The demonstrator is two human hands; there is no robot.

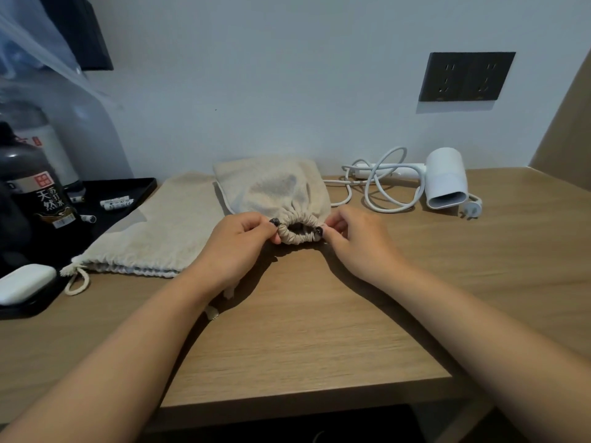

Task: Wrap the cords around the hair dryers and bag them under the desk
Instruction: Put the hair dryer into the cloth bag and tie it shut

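Observation:
A bulging beige drawstring bag lies in the middle of the wooden desk, its gathered mouth facing me and almost drawn closed. My left hand pinches the left side of the mouth. On the right side my right hand pinches it too. A second beige bag lies flat to the left, its cord loop hanging near the desk edge. At the back right a white hair dryer lies on its side, with its white cord loose in loops and the plug beside the nozzle.
A black tray at the left holds dark water bottles, small white batteries and a white case. A dark double socket is on the wall. The desk's front edge runs below my forearms, with a dark gap beneath.

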